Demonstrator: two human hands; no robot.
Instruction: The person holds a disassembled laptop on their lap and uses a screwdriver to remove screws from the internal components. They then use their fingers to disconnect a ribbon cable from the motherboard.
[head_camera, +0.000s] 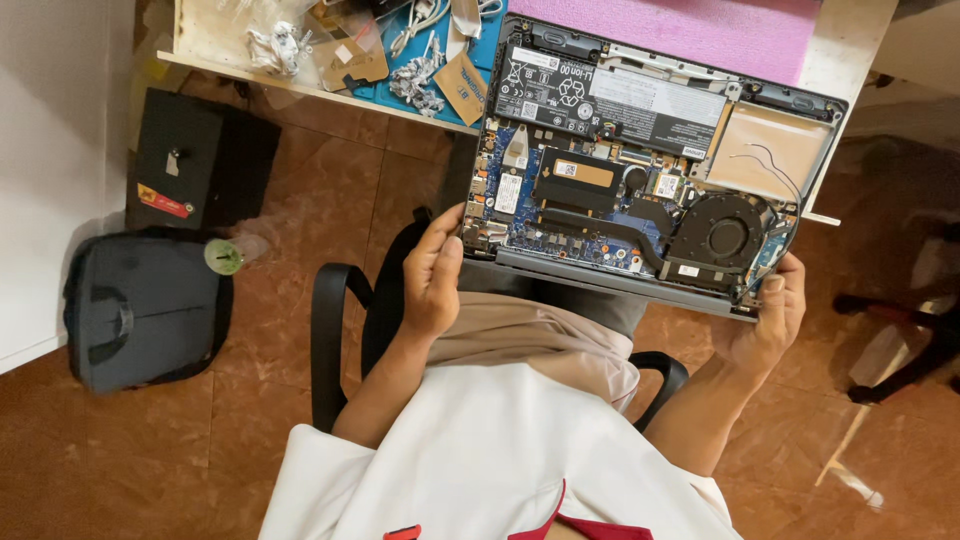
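Left hand (432, 275) clamped on the near left corner of an opened laptop (640, 160), thumb on top beside the circuit board, fingers curled under. Right hand (770, 315) pinching the near right corner, thumb on the rim close to the fan (728, 235), fingers beneath. Both grips closed on the laptop.

Laptop bottom cover off, insides facing up: black battery (610, 95) along the far edge, blue board in the middle, round fan at right, thin loose wires (770, 165) lying over an empty bay. Far part resting on the desk (845, 60), over a pink mat (690, 25); near edge hanging past the desk rim, above the lap.

Likely risks: a thumb sliding inward onto bare board parts; loose wires snagging if the right grip shifts; the laptop tipping off the rim if either grip lets go, since only the far part seems supported.

Room: crowded on the far left of the desk with small parts and packets (420, 70) on a blue mat. Open tiled floor (300, 190) below; chair (335, 330) armrests close on both sides; dark bag (145, 305) and black box (195, 160) well off to the left.
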